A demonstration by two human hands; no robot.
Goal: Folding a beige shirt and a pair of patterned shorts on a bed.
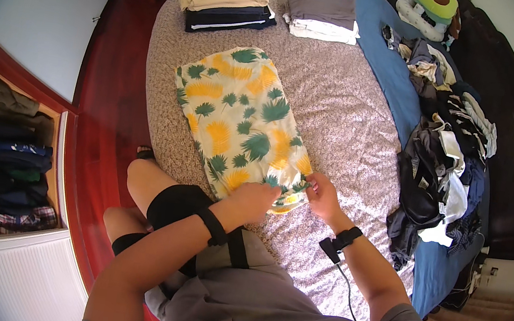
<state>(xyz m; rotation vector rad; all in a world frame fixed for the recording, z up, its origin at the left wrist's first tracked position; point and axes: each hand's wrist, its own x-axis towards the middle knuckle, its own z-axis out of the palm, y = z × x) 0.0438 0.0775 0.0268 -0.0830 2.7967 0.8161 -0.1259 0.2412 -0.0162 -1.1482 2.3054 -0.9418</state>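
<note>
Where the two hands meet at the near end of the leaf-print shirt (241, 118), both grips are closed on its cloth: the left hand (255, 200) has its fingers curled over the bottom edge, and the right hand (321, 198) pinches the same edge just beside it, at about three o'clock from the left. Each wrist wears a black band, and a thin cable (345, 285) trails from the right one down toward six o'clock.

The shirt is white with green and yellow fronds. It lies folded into a long strip, flat on the bed (349, 128), running from the hands up toward eleven o'clock across the speckled pinkish cover. The person kneels against the bed's near edge, with a black knee pad (176, 205) showing at eight o'clock from the hands.

Farther out, at twelve o'clock, two stacks of folded clothes sit at the far end of the bed: a cream and navy stack (228, 5) on the left and a grey and white stack (323, 13) to its right, a little apart. At two to three o'clock, a loose heap of dark clothes (442, 156) sprawls over a blue sheet (387, 60). A green plush toy (433, 3) rests at one o'clock. At nine o'clock, an open wardrobe shelf (0, 147) holds more piled garments.
</note>
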